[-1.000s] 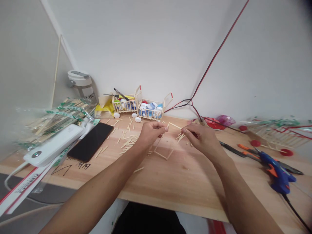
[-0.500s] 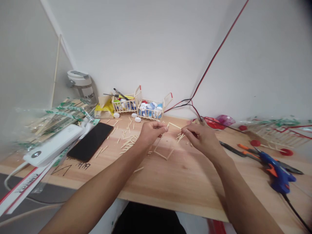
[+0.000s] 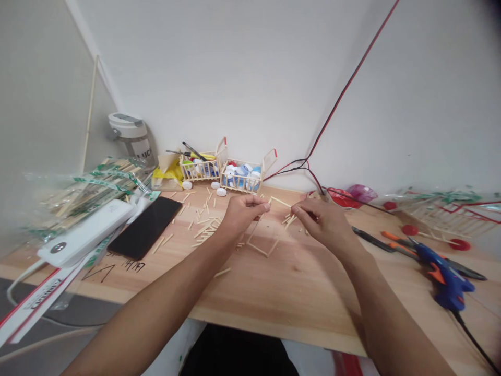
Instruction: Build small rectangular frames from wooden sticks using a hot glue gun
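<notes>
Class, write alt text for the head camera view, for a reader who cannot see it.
A person's left hand and right hand handle thin wooden sticks at a square stick frame on a wooden table. Loose sticks lie scattered near a black smartphone, two small stick cribs of bottle caps and a blue glue gun.

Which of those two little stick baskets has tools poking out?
The left basket, with dark-handled tools rising above its bottle caps; the right basket holds only caps.
</notes>
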{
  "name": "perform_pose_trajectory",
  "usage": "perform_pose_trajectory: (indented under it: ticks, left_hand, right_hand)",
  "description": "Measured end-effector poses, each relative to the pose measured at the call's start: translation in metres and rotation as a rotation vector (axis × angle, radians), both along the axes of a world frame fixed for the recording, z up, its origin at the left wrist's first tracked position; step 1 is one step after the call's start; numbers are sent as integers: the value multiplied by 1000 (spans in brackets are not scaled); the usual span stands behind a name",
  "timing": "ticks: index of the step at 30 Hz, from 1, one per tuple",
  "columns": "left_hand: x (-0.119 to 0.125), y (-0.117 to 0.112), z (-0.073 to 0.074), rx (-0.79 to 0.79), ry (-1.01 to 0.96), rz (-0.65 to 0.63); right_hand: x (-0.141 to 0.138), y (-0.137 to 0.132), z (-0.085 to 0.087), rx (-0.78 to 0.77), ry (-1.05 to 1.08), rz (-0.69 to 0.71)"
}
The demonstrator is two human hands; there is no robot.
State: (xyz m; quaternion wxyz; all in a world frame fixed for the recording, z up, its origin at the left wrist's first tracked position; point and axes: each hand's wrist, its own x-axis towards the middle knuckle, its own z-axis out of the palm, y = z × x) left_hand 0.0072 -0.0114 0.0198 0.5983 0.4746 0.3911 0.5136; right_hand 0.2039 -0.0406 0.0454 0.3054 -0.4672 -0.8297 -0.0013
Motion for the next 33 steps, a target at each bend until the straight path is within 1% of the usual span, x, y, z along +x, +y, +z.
perform_pose_trajectory:
  ticks: [14, 23, 33]
  left_hand:
    - [0, 0, -1, -1, 3, -4]
    - [0, 1, 1, -12, 6, 4]
    - [0, -1, 0, 0, -3, 7]
  right_hand:
    - [1, 0, 0, 3, -3, 0]
    - [-1, 0, 1, 6, 4, 11]
    - [-1, 0, 0, -7, -4, -6]
